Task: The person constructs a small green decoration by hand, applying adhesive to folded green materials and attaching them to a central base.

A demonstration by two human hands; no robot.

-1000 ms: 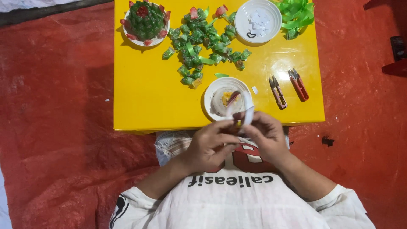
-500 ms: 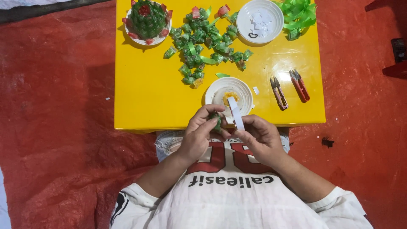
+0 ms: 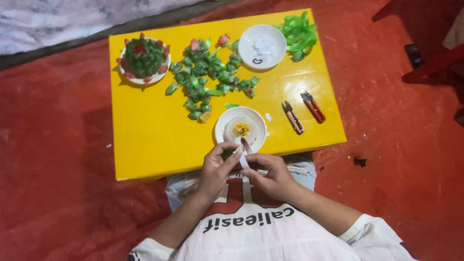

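Two hands [image 3: 244, 169] on one white strip [image 3: 242, 153]; three plates [image 3: 240, 128], two clippers [image 3: 303, 110].

No packages, labels, signs or screens show anywhere around the grip. The only lettering in view is dark print on the white shirt [image 3: 251, 227], low on the chest, just below where both hands meet at the near edge of the yellow surface [image 3: 145, 140].

Both hands [image 3: 244, 166] together, fingers pinched
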